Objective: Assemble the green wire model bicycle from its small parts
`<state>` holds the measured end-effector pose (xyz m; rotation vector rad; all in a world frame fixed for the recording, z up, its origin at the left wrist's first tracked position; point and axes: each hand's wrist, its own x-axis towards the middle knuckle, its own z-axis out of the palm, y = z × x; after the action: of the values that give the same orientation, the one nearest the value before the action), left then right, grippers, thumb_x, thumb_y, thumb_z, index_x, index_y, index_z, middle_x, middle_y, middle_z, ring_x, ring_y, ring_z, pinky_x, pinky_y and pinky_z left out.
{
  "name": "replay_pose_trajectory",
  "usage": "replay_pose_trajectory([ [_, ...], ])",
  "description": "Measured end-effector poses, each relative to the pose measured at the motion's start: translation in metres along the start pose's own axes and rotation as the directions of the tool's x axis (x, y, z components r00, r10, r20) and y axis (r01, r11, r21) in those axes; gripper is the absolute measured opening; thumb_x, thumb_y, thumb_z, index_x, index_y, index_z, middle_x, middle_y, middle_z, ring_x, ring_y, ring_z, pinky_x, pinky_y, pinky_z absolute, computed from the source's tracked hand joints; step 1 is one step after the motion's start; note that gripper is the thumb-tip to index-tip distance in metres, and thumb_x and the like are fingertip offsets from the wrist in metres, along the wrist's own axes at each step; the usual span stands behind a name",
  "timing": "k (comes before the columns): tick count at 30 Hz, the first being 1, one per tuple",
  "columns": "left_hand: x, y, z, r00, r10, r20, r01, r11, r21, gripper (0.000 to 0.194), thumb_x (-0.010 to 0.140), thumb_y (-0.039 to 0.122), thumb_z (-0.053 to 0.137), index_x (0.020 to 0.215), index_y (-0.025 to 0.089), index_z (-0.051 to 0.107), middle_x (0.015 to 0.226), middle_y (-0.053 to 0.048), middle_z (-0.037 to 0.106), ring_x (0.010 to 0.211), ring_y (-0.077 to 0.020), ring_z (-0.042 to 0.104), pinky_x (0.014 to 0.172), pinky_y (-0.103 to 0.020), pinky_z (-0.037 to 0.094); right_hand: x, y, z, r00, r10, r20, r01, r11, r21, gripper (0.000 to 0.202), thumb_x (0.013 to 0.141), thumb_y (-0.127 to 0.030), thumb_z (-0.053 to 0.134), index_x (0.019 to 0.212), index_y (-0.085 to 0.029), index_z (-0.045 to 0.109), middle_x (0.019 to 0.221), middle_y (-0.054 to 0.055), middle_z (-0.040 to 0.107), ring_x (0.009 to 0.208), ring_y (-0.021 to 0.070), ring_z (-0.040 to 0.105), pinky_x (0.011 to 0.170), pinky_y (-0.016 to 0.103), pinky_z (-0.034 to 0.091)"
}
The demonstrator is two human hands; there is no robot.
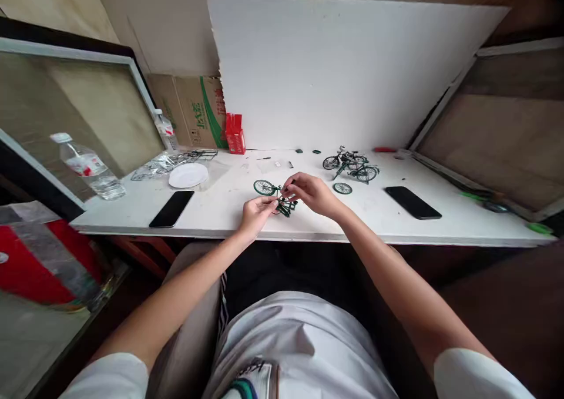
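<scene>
A small green model bicycle (277, 196) is held at the centre of the frame, just above the near edge of the white worktop (462, 223). The left hand (255, 214) is closed around the lower rear part of the frame, while the right hand (311, 193) is pinched with its fingertips on the upper part, near where the saddle or handlebar would sit (the exact piece between the fingers is too small to be told). One wheel (264, 187) is already fitted and is pointed toward the left of the picture; the long axis of the model is laid roughly left to right, tilted slightly down toward the right.

The step in hand is judged to be the fitting of a small part onto the half-built frame. A steady grip by the left hand and a fine, aligned press by the right would be called for next.

A loose wheel (342, 188) is lying just right of the hands, and two finished model bicycles (351, 165) are stood beyond it. A black phone (171, 208) is seen at lower left, a second phone (413, 203) at right, and a white plate (188, 175) beside the plastic packaging (163, 164).
</scene>
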<state>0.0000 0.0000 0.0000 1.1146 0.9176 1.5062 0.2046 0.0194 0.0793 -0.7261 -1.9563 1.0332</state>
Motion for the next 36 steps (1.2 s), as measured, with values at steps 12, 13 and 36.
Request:
replay_pose_trajectory([
  [12, -0.0036, 0.0017, -0.0011, 1.0, 0.001, 0.018, -0.001, 1.0, 0.022, 0.05, 0.067, 0.044, 0.098, 0.102, 0.011, 0.082, 0.103, -0.014, 0.083, 0.077, -0.0189, 0.075, 0.081, -0.037, 0.063, 0.0002, -0.0031, 0.003, 0.999, 0.0, -0.044, -0.002, 0.998, -0.06, 0.039, 0.098, -0.059, 0.07, 0.107, -0.021, 0.07, 0.101, 0.009, 0.08, 0.1, 0.0265, 0.081, 0.085, 0.04, 0.07],
  [13, -0.004, 0.0019, -0.0011, 1.0, 0.003, 0.02, -0.003, 0.999, 0.032, 0.05, 0.067, 0.044, 0.098, 0.102, 0.011, 0.082, 0.103, -0.014, 0.083, 0.078, -0.0194, 0.076, 0.082, -0.037, 0.063, 0.0003, -0.0028, 0.0032, 0.999, -0.006, -0.048, 0.002, 0.997, -0.073, 0.038, 0.098, -0.059, 0.07, 0.106, -0.021, 0.07, 0.1, 0.009, 0.08, 0.099, 0.0265, 0.081, 0.086, 0.04, 0.07],
  [36, -0.0086, 0.0005, -0.0015, 0.993, 0.08, 0.087, -0.093, 0.983, 0.158, 0.048, 0.072, 0.048, 0.094, 0.101, 0.011, 0.083, 0.106, -0.017, 0.084, 0.087, -0.0266, 0.08, 0.09, -0.046, 0.067, -0.002, -0.0046, 0.0042, 0.992, -0.112, -0.065, 0.035, 0.711, -0.702, 0.05, 0.108, -0.056, 0.051, 0.071, -0.022, 0.055, 0.057, 0.0, 0.061, 0.053, 0.0132, 0.045, 0.06, 0.028, 0.03],
])
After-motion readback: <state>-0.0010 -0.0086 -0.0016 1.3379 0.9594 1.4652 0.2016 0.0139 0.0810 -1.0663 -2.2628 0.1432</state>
